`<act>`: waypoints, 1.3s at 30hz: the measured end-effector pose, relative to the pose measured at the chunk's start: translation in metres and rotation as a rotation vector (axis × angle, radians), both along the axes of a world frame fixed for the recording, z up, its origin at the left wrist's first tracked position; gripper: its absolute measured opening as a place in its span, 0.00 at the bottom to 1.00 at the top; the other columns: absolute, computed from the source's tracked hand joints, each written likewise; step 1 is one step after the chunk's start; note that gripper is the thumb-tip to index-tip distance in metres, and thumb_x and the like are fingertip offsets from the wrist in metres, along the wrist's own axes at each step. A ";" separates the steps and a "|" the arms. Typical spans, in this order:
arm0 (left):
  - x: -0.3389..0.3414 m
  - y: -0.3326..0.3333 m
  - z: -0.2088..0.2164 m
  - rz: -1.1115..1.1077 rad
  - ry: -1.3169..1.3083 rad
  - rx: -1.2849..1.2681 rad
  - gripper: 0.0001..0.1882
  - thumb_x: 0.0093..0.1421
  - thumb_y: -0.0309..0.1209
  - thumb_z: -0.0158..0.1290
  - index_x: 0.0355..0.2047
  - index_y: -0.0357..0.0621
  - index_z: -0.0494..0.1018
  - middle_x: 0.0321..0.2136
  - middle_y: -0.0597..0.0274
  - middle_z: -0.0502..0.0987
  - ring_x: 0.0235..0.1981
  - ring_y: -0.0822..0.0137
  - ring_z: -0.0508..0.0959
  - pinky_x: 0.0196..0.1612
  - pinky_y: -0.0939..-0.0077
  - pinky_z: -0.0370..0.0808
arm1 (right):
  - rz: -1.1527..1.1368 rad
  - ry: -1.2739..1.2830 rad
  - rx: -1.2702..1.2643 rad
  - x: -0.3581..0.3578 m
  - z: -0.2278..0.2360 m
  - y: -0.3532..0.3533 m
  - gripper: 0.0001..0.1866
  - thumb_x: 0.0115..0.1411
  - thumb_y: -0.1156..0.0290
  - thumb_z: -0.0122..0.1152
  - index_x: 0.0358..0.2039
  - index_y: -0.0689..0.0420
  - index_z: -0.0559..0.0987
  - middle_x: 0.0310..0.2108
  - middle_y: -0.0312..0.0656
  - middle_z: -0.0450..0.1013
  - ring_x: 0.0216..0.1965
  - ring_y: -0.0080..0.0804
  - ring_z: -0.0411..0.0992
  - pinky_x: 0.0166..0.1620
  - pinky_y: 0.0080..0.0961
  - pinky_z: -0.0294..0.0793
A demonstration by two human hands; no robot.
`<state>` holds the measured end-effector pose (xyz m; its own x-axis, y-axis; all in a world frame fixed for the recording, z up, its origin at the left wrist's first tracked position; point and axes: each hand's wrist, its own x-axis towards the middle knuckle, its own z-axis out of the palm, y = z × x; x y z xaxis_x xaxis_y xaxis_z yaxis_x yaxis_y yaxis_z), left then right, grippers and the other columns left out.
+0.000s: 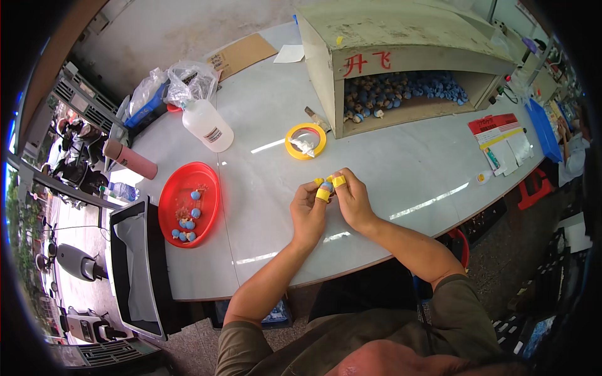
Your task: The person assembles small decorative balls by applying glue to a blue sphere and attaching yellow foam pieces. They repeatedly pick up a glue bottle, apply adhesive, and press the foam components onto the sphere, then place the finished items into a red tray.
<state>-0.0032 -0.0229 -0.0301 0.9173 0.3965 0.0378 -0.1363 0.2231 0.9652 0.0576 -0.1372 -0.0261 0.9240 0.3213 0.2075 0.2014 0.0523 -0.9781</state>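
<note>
Both hands work over the middle of the grey table surface (263, 188), set in from its near edge, with the forearms crossing that edge. The left hand (308, 212) and the right hand (353, 203) meet fingertip to fingertip, clamped together on a small blue ball (326, 186), which is held between them and partly hidden by the fingers. Yellow wraps (339, 181) circle several fingertips on both hands.

Toward the left edge sits a red basin (214, 182) with several blue-and-pale balls (195, 213) gathered inside its rim, and a wide span of tabletop runs from it to the left hand. Just past the left edge stands a black tray (157, 269), close against the surface. A pink flask (139, 164) is by the left edge, farther from the person than the basin, and a white bottle (208, 125) is set in from it.

Beyond the hands, a yellow tape roll (290, 141) lies near the front left corner of a beige box (401, 37), which takes up the far right part of the surface; its open front shows many blue balls (401, 91). Between hands and roll the room is narrower. To the right, a long stretch of surface reaches to red-and-yellow printed papers (495, 128) near the right end
</note>
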 end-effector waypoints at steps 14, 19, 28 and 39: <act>0.007 0.040 0.009 -0.212 0.108 -0.050 0.15 0.68 0.28 0.59 0.50 0.32 0.74 0.44 0.54 0.82 0.44 0.65 0.84 0.49 0.70 0.82 | 0.392 0.235 0.028 0.029 0.013 -0.025 0.10 0.69 0.74 0.56 0.49 0.62 0.74 0.32 0.34 0.74 0.27 0.15 0.68 0.31 0.18 0.70; 0.006 0.044 0.019 -0.302 0.128 -0.079 0.15 0.68 0.26 0.59 0.50 0.27 0.74 0.44 0.50 0.82 0.45 0.63 0.84 0.50 0.71 0.82 | 0.406 0.189 -0.086 0.031 0.017 -0.027 0.11 0.69 0.74 0.57 0.49 0.63 0.76 0.31 0.34 0.75 0.26 0.15 0.69 0.31 0.18 0.71; 0.009 0.047 0.010 -0.275 0.195 0.104 0.12 0.65 0.20 0.58 0.46 0.23 0.75 0.42 0.48 0.83 0.43 0.65 0.85 0.46 0.77 0.83 | 0.452 0.190 -0.148 0.032 0.013 -0.026 0.10 0.67 0.79 0.57 0.48 0.65 0.77 0.33 0.37 0.78 0.27 0.16 0.72 0.31 0.18 0.72; 0.008 0.046 0.002 -0.228 0.188 0.191 0.13 0.60 0.20 0.59 0.45 0.24 0.76 0.38 0.51 0.84 0.38 0.72 0.83 0.42 0.80 0.81 | 0.448 0.134 -0.160 0.033 0.001 -0.023 0.09 0.66 0.83 0.55 0.46 0.65 0.77 0.31 0.37 0.77 0.26 0.16 0.70 0.29 0.18 0.70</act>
<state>0.0043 0.0229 -0.0280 0.9793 0.1829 -0.0868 0.0808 0.0401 0.9959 0.0902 -0.1599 -0.0248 0.7031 0.7109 0.0121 0.0658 -0.0481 -0.9967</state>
